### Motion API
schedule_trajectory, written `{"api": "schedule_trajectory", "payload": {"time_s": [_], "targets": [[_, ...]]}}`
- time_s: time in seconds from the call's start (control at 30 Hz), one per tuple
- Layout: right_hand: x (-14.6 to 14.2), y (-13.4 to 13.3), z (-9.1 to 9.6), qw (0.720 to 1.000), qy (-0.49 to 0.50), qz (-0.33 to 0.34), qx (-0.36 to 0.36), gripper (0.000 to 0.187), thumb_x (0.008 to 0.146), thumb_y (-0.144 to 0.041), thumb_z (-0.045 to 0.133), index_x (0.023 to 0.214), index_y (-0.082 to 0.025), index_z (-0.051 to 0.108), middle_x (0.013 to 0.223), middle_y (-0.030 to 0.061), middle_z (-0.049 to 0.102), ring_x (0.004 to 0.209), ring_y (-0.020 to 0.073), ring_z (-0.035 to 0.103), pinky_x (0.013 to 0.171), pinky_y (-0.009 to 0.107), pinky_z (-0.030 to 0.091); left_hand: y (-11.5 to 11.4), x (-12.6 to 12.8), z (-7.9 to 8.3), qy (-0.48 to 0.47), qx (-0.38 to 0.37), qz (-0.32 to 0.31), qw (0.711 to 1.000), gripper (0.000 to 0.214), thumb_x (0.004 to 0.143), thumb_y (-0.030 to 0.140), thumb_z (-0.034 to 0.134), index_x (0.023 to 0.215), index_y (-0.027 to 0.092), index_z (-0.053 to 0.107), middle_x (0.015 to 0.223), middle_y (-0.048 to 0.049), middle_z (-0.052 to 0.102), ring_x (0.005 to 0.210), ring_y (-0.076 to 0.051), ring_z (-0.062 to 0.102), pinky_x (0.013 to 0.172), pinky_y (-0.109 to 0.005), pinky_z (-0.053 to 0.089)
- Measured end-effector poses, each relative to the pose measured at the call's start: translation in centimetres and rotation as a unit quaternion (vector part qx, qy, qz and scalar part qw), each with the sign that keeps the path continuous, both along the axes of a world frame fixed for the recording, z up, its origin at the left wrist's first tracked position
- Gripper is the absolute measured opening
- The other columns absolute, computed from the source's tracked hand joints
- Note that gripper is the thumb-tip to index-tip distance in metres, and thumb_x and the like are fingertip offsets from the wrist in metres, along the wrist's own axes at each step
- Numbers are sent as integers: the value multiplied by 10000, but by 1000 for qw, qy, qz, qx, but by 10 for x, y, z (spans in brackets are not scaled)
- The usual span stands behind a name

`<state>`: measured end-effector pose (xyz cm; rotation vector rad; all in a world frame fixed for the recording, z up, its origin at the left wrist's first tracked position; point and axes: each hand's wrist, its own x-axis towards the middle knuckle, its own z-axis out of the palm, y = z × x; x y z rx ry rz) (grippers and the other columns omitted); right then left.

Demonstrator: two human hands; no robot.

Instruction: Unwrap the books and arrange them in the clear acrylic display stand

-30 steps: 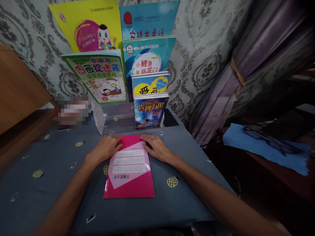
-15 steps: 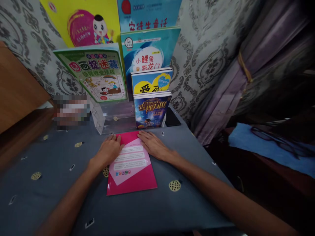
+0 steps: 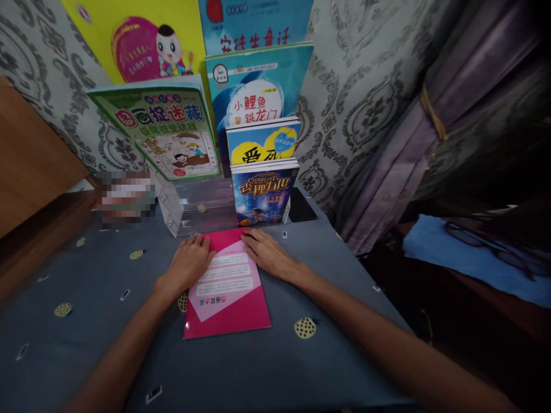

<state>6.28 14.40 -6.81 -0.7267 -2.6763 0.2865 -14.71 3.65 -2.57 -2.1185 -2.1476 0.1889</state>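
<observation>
A pink booklet [image 3: 228, 298] with a pale text panel lies flat on the grey patterned tablecloth [image 3: 86, 298], back cover up. My left hand [image 3: 189, 264] rests on its upper left corner, fingers laid flat. My right hand [image 3: 267, 252] lies on its upper right corner, fingers stretched out flat. Just beyond the booklet stands a clear tiered rack [image 3: 193, 203] holding upright children's books: a dark blue one [image 3: 262, 192] in front, a blue and yellow one [image 3: 262, 143] behind it, and a green one [image 3: 166, 132] to the left.
Taller books lean at the back: a yellow one [image 3: 138, 40] and teal ones [image 3: 258, 86]. A black phone [image 3: 301, 206] lies right of the rack. Patterned wallpaper and a tied purple curtain [image 3: 408, 132] close the right side. A blue cloth with glasses [image 3: 473, 252] lies on a side surface.
The booklet has slid a little further from me toward the rack under both hands, and the view has shifted slightly upward and closer.
</observation>
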Motion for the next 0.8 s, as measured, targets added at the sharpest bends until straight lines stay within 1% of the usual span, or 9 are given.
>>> {"api": "schedule_trajectory", "payload": {"time_s": [0.07,0.13,0.27,0.4,0.53,0.63,0.73,0.8], "targets": [[-2,0,2,1000,-7,1,6,354,1009,-226,457,1301,-118,625,1298,174,614,1236,286,562,1065,463,462,1,-1,0,4,9,0,1000,382,1004,299,385,1255,95,589,1279,-229,624,1203,-352,573,989,-489,434],[-3,1,4,1000,-12,-2,6,350,1013,-230,447,1297,-133,627,1286,170,617,1219,293,557,1039,482,470,2,-3,1,-1,15,-6,1000,364,1001,302,387,1230,114,600,1253,-211,624,1170,-351,569,964,-492,435],[-4,1,6,1000,-24,-11,6,349,1017,-237,456,1311,-147,621,1336,155,605,1246,288,535,1048,477,450,2,-5,0,-13,24,-9,1000,342,1003,312,383,1188,136,611,1221,-189,616,1133,-337,558,939,-486,441],[-2,2,6,999,-28,-13,-13,363,1014,-245,478,1333,-130,610,1382,152,595,1277,288,529,1069,463,436,1,-4,-2,6,27,-7,1000,342,1006,320,389,1206,148,606,1232,-167,617,1127,-316,555,919,-453,454],[2,6,3,999,10,-7,-52,389,1009,-267,495,1362,-134,589,1450,142,559,1334,283,503,1110,476,403,0,3,-3,29,45,0,999,358,1008,285,383,1240,116,599,1268,-190,615,1159,-331,550,942,-468,448],[4,11,-3,995,52,-3,-82,395,1003,-283,491,1361,-148,589,1453,137,563,1340,282,510,1109,496,405,3,10,-4,32,44,-2,999,367,1001,200,348,1232,77,605,1251,-211,628,1137,-340,567,945,-484,446],[4,17,-6,990,86,7,-109,398,1013,-262,425,1370,-176,580,1423,124,595,1337,259,523,1111,494,412,12,14,-6,-10,39,-32,999,388,986,148,342,1279,72,583,1266,-199,628,1140,-323,579,966,-479,448],[5,20,-8,988,97,8,-124,424,1012,-236,390,1402,-177,546,1428,119,591,1336,246,524,1120,485,412,22,16,-10,-65,44,-81,994,392,999,188,358,1319,98,566,1319,-171,614,1193,-299,564,1015,-463,436]]}}
